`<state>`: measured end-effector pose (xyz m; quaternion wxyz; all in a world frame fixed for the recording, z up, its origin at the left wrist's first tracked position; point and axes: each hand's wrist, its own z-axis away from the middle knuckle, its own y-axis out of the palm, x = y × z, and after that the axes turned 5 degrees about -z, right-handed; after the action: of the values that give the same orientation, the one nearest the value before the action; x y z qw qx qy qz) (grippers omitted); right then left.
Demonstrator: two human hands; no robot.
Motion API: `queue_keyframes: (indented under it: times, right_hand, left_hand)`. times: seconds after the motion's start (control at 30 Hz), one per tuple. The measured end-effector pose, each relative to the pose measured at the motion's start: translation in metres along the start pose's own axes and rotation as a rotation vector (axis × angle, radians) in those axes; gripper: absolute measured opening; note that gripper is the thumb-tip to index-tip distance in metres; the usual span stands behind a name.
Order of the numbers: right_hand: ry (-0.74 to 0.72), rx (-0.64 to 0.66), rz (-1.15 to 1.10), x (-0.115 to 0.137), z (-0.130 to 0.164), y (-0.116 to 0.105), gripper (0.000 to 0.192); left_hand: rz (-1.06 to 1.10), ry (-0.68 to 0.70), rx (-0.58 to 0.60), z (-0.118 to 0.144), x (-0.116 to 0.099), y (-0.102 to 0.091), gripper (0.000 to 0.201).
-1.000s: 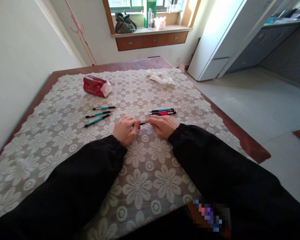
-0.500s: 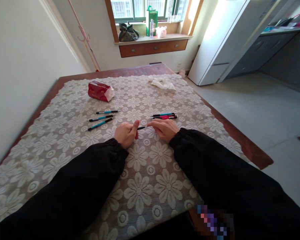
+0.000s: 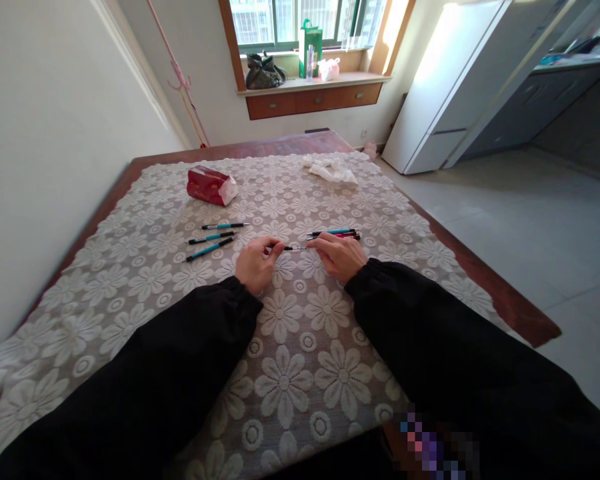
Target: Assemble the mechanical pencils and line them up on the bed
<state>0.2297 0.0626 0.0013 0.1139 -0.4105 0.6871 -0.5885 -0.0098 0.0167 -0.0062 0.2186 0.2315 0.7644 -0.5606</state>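
Observation:
My left hand (image 3: 258, 263) is closed around a mechanical pencil, mostly hidden, whose black front end (image 3: 287, 248) points right. My right hand (image 3: 339, 256) is pinched just right of that tip. A fine thin piece shows between the tip and the right fingertips, too small to name. Left of my hands lie three blue-and-black pencils, the nearest of them (image 3: 210, 249) slanted. Behind my right fingers rests a small group of pencils, a blue one (image 3: 337, 232) and a red one (image 3: 353, 235) among them, partly covered by that hand.
A floral lace cloth (image 3: 284, 383) covers most of the wooden table (image 3: 535, 323). Farther back lie a red tissue pack (image 3: 209, 186) and a crumpled white plastic bag (image 3: 333, 172). The window sill (image 3: 297, 85) and a white fridge (image 3: 447, 87) stand beyond the table.
My right fingertips have moved slightly away from the pencil's tip, widening the space between the hands. My left thumb has come down from its raised pose. The whole view has shifted a little.

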Motion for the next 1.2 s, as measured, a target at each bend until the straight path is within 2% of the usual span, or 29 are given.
queue_keyframes:
  times: [0.17, 0.3, 0.6, 0.73, 1.03, 1.2]
  right_hand:
    - [-0.024, 0.017, 0.014, 0.002, 0.0, 0.002, 0.039]
    - [-0.077, 0.068, 0.024, 0.01, 0.002, 0.003, 0.04]
    - [-0.072, 0.099, 0.023, 0.012, 0.001, 0.002, 0.038]
    - [-0.053, 0.105, 0.033, 0.013, 0.001, -0.001, 0.034]
    - [-0.024, 0.175, 0.063, -0.015, -0.003, -0.018, 0.021]
    - [-0.017, 0.267, 0.062, -0.025, -0.003, -0.024, 0.017]
  left_hand:
    - [0.149, -0.056, -0.01, -0.002, 0.003, 0.003, 0.019]
    - [0.199, 0.009, 0.06, -0.001, 0.004, 0.006, 0.019]
    - [-0.077, 0.272, 0.169, 0.004, -0.009, -0.001, 0.009]
    - [-0.112, 0.297, 0.18, 0.005, -0.012, -0.001, 0.008]
    - [-0.116, 0.286, 0.123, 0.006, -0.009, 0.0, 0.006]
    - [-0.089, 0.283, 0.099, 0.007, -0.007, 0.001, 0.007]
